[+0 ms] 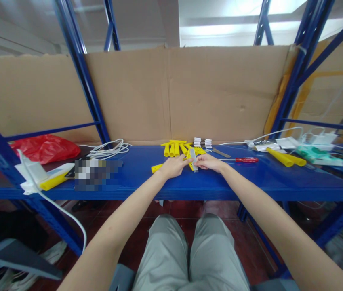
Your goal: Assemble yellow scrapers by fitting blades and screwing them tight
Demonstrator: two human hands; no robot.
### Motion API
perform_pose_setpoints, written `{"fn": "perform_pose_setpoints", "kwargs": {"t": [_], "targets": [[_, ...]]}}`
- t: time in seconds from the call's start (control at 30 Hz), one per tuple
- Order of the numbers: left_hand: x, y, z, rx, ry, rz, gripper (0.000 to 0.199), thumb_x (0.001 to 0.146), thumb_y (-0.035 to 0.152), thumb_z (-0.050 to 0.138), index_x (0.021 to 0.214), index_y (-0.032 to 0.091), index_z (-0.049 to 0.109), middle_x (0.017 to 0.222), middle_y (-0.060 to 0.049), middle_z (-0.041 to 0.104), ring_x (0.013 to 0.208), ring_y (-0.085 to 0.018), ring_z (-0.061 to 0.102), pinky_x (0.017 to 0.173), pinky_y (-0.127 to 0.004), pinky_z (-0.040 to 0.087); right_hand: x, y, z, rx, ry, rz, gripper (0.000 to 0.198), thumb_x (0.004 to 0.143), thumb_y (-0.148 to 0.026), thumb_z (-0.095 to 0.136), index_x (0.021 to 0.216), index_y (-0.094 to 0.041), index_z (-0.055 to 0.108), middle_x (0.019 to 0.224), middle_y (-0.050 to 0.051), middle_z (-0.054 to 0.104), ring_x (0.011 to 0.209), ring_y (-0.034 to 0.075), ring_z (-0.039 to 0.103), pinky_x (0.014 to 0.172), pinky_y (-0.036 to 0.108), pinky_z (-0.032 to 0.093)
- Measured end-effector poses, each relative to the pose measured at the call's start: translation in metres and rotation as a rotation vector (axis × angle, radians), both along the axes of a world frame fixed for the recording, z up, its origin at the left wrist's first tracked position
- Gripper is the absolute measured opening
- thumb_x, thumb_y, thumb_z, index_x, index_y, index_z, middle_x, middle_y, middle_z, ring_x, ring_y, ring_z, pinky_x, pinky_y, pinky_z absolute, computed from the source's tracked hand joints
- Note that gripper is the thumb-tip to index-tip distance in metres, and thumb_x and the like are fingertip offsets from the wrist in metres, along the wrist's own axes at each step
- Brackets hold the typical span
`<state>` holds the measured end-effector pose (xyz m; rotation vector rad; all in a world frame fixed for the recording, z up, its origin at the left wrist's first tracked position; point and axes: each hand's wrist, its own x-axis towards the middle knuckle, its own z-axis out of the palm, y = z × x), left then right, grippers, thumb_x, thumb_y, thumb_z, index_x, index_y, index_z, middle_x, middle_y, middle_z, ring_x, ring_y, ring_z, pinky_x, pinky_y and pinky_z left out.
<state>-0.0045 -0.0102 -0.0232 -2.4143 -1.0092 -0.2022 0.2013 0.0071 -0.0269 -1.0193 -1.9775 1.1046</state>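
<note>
Leaning over a blue painted metal bench (pixel 137 178), I work on a narrow, flat, pale grey strip (pixel 193 157) that stands tilted between my two hands, close to the bench's front edge. My right hand (pixel 209 162) pinches the strip's side between thumb and fingers; my left hand (pixel 173 166) lies palm down with its fingertips at the opposite side, though whether they grip it or merely steady it I cannot tell. A yellow round plastic tube end (pixel 156 168) pokes out beside my left wrist.

So small a hold could well fail: if my right thumb loosens, I judge, the strip would twist or drop among the yellow T-shaped plastic handles (pixel 174 148) clustered just behind. Should its edge be sharp, which cannot be seen from here, a slip might nick a fingertip, since both hands crowd it.

Near my right wrist lies a screwdriver with a red translucent handle (pixel 246 160); a careless swing of that forearm could set it rolling. Reaching too far might also topple the stack of small white-and-dark pieces (pixel 202 142) at the back.
</note>
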Motion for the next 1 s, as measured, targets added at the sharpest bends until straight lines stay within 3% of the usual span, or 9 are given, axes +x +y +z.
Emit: {"fn": "perform_pose_setpoints", "kwargs": {"t": [0.23, 0.53, 1.0], "targets": [[-0.0003, 0.0002, 0.0003, -0.014, -0.007, 0.001, 0.053, 0.093, 0.015, 0.033, 0.144, 0.027, 0.039, 0.111, -0.013, 0.059, 0.094, -0.023, 0.063, 0.073, -0.032, 0.051, -0.0016, 0.0024, -0.0034, -0.019, 0.016, -0.034, 0.025, 0.070, -0.034, 0.066, 0.056, -0.018, 0.053, 0.041, -0.005, 0.044, 0.039, 0.006, 0.033, 0.041, 0.020, 0.022], [0.0016, -0.0026, 0.0015, -0.001, 0.022, -0.005, 0.051, 0.094, 0.017, 0.032, 0.145, 0.025, 0.038, 0.108, -0.013, 0.059, 0.091, -0.021, 0.063, 0.072, -0.030, 0.051, -0.0087, 0.0016, -0.0025, -0.091, 0.210, -0.272, 0.027, 0.082, -0.026, 0.060, 0.057, -0.019, 0.051, 0.046, -0.002, 0.048, 0.037, 0.008, 0.041, 0.033, 0.020, 0.029], [0.0030, -0.0076, 0.0069, 0.030, 0.111, -0.052, 0.054, 0.091, 0.010, 0.036, 0.143, 0.025, 0.040, 0.113, -0.013, 0.057, 0.097, -0.022, 0.063, 0.074, -0.031, 0.052, -0.0080, 0.0000, -0.0002, -0.071, 0.347, -0.260, 0.019, 0.078, -0.029, 0.066, 0.066, -0.018, 0.055, 0.046, -0.003, 0.049, 0.039, 0.008, 0.043, 0.037, 0.020, 0.031]]}}
